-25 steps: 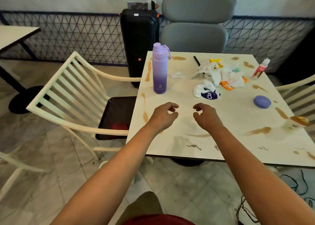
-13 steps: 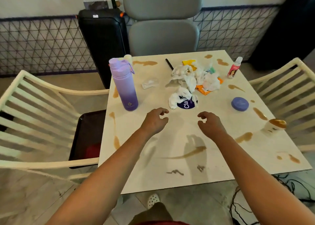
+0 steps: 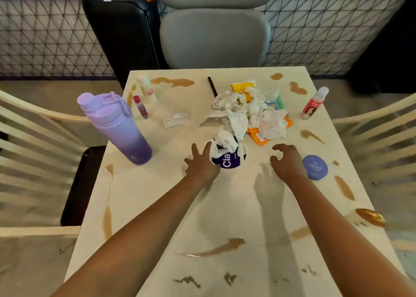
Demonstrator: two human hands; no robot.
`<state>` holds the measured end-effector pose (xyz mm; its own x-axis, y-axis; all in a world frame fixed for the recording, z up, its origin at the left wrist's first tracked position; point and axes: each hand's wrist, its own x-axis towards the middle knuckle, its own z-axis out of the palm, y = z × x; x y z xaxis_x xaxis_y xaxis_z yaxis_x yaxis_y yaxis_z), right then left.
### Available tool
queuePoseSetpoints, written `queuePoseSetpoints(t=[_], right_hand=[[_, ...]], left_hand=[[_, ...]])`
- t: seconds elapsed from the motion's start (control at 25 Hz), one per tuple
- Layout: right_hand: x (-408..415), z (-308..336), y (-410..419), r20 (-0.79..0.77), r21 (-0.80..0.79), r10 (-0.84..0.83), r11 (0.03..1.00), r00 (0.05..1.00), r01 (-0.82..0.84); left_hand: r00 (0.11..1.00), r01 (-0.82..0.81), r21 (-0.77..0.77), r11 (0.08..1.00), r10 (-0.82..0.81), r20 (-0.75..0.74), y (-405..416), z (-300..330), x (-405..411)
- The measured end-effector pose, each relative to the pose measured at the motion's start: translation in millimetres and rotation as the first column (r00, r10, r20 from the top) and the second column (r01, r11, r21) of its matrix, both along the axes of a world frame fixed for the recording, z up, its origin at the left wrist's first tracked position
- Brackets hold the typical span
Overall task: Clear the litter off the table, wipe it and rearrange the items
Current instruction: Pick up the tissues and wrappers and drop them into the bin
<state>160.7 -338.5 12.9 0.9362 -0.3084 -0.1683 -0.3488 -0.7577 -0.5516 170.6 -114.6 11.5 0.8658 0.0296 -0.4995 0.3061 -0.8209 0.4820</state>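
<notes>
A pile of crumpled white tissues and coloured wrappers [image 3: 249,112] lies at the middle back of the stained white table [image 3: 225,206]. In front of it sits a blue-and-white wrapper [image 3: 229,159] with a tissue on top. My left hand [image 3: 201,163] reaches over the table with fingers spread, right beside that wrapper and holding nothing. My right hand [image 3: 287,161] hovers with loosely curled fingers between the wrapper and a purple round case [image 3: 315,167]. One loose tissue [image 3: 175,120] lies apart on the left.
A purple bottle [image 3: 117,125] stands at the left. Two small tubes [image 3: 144,96] lie at the back left and a pink bottle [image 3: 314,103] stands at the back right. A black stick [image 3: 212,87] lies at the back. Brown spills [image 3: 222,247] streak the table. White slatted chairs flank it, a grey chair [image 3: 213,24] behind.
Both hands have moved forward toward the litter pile; my left hand's fingers have spread open next to the blue-and-white wrapper. The view has moved closer over the table.
</notes>
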Motion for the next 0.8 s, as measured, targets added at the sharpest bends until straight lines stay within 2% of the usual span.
queuePoseSetpoints(t=[0.2,0.36,0.44,0.52,0.68,0.8], right_hand=[[48.0,-19.7,-39.1,0.003,-0.033,0.062,0.998,0.998,-0.062],[77.7,-30.8,-53.3,0.009,-0.115,0.154,0.982,0.988,-0.152],[89.1,-35.5,-56.8,-0.037,-0.231,0.268,0.935,0.963,-0.269],[101.9,-38.8,-59.2,-0.105,-0.288,0.347,0.886,0.932,-0.362],[122.1,-51.3,-60.5,-0.194,-0.251,0.35,0.885,0.916,-0.392],[125.1,-66.7,-62.8,-0.097,-0.205,0.353,0.908,0.931,-0.366]], left_hand=[[0.989,-0.141,0.004,0.99,0.14,0.051,-49.3,-26.0,29.9],[0.995,-0.07,0.143,0.987,0.058,0.082,-70.6,-46.3,49.9],[0.994,-0.034,0.224,0.974,0.01,0.108,-70.8,-55.2,53.6],[0.987,-0.05,0.228,0.972,0.014,0.159,-68.2,-62.1,53.1],[0.962,-0.078,0.242,0.967,0.01,0.271,-60.1,-67.3,49.4],[0.94,-0.124,0.208,0.97,0.047,0.338,-52.7,-65.3,45.8]])
